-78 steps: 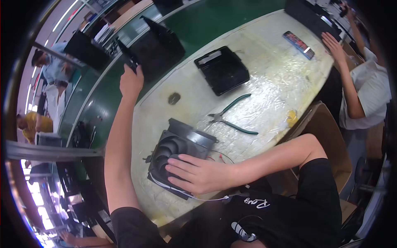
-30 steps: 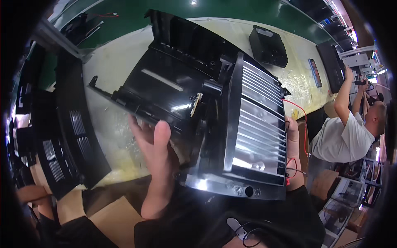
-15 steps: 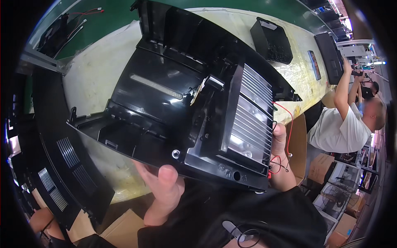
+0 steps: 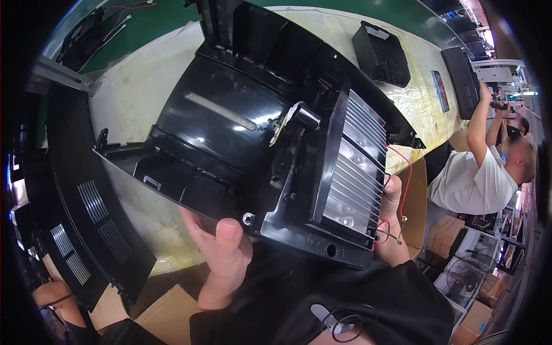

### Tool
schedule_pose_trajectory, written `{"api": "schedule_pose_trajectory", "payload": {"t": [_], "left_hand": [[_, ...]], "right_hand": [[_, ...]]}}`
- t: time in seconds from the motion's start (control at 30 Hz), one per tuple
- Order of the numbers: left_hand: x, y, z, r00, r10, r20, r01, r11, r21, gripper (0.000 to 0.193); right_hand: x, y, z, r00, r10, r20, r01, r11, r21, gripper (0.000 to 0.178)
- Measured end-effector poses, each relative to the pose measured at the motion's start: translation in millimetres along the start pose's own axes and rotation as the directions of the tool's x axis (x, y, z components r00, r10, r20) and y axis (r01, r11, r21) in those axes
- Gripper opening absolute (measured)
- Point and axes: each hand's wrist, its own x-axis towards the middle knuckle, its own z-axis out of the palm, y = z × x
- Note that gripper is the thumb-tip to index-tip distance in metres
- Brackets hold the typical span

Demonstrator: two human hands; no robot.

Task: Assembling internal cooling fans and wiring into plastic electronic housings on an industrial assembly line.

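A large black plastic housing (image 4: pixel 213 132) is held up tilted in front of me, its hollow inner side showing. My left hand (image 4: pixel 225 250) grips its lower near edge, thumb up beside a round metal fitting (image 4: pixel 249 219) and fingers partly hidden beneath. At the right end my right hand (image 4: pixel 393 198) holds the side by a slatted panel (image 4: pixel 357 167), most of its fingers out of sight behind. A thin red wire (image 4: pixel 409 178) and a short black lead hang by that hand. Inside the housing, a small circuit board (image 4: pixel 280 130) stands near a black cylinder (image 4: pixel 307 117).
A covered table (image 4: pixel 141 72) lies beyond. On it are a black bin (image 4: pixel 379 57) of small dark parts and a flat rectangular object (image 4: pixel 440 91). Vented black panels (image 4: pixel 95 230) stand left, above a cardboard box (image 4: pixel 172 313). Rightward, a co-worker (image 4: pixel 474 181) reaches to a black panel (image 4: pixel 460 80).
The housing has shifted slightly right and turned a little in my hands. Both hands keep their grip on it.
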Motion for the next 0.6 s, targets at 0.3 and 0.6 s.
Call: {"api": "schedule_pose_trajectory", "payload": {"t": [0.3,0.6], "left_hand": [[0.6,1.9,-6.4,0.999,-0.007,0.036,0.006,1.0,0.014,0.091],[0.0,6.4,-1.2,0.999,0.015,0.05,-0.014,1.0,-0.011,0.087]], "right_hand": [[-4.1,1.0,0.8,0.999,-0.021,-0.033,0.018,0.998,-0.065,0.057],[5.1,1.3,-0.3,0.998,-0.063,0.004,0.063,0.995,-0.072,0.06]]}}
